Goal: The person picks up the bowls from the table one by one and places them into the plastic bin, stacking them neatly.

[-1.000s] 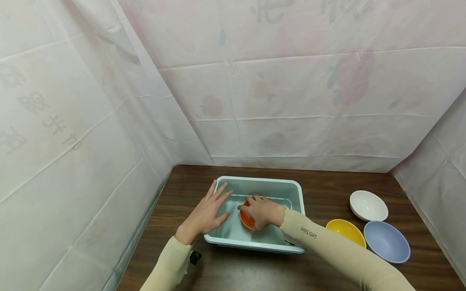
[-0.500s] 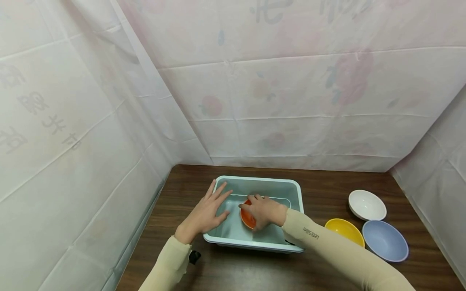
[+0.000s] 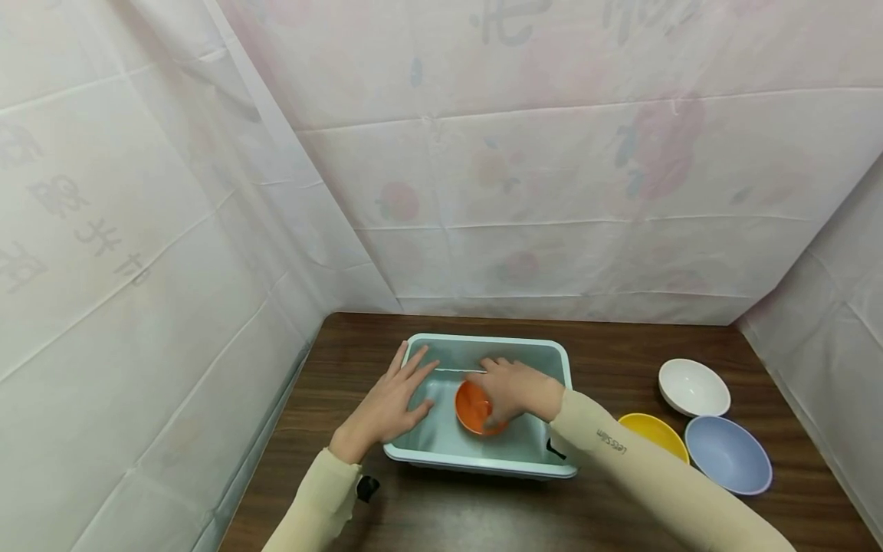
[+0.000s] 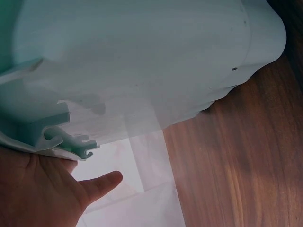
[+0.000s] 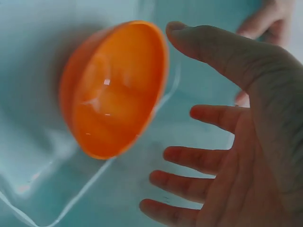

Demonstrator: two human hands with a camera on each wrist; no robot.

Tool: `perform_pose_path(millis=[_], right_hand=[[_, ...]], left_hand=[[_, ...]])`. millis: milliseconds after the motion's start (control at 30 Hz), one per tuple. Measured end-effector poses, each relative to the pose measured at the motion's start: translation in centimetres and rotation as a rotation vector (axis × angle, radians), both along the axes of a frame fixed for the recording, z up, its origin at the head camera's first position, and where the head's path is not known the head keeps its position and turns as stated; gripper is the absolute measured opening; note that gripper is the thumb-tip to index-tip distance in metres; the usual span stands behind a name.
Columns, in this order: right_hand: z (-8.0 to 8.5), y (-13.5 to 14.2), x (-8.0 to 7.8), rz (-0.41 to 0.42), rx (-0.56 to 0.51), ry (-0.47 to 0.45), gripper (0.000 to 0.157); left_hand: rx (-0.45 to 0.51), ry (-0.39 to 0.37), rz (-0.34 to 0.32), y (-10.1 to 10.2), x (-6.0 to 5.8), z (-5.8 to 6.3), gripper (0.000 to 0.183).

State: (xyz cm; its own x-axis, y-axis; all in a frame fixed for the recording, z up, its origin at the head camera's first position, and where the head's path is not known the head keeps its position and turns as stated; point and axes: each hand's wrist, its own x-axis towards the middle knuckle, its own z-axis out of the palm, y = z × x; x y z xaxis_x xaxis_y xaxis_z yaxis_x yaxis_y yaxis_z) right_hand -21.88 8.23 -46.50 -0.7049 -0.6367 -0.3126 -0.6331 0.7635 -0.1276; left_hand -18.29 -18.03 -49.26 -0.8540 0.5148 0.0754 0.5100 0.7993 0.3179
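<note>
An orange bowl (image 3: 471, 408) stands with its opening upward inside a pale blue-green plastic tub (image 3: 476, 463). Over the bowl's right side is my right hand (image 3: 517, 389). In the right wrist view its fingers are spread, and the thumb tip is close by the rim of the bowl (image 5: 113, 90), with nothing held. My left hand (image 3: 385, 406) lies at the tub's left rim, fingers extended and spread. From the left wrist view, that hand (image 4: 42, 189) is against the underside of the tub's edge, its thumb sticking out.
To the right of the tub, a white bowl (image 3: 694, 388), a yellow bowl (image 3: 654, 434) and a blue bowl (image 3: 730, 455) sit close together on the dark wooden table (image 3: 441, 514). Pale printed sheets (image 3: 538, 192) hang around the table's back and sides.
The right hand has let go of the orange bowl, its fingers spreading and shifting rightward, so more of the bowl shows. The left hand has stayed in place.
</note>
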Motion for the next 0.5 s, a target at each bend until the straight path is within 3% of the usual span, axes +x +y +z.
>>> perform_pose_path(millis=[200, 500], right_hand=[[2.3, 1.0, 0.6, -0.026, -0.067, -0.025, 0.080], [4.3, 3.6, 0.8, -0.071, -0.188, -0.024, 0.083]], left_hand=[[-0.003, 0.012, 0.002, 0.1, 0.0, -0.1, 0.066], [-0.003, 0.007, 0.015, 0.1, 0.1, -0.1, 0.066]])
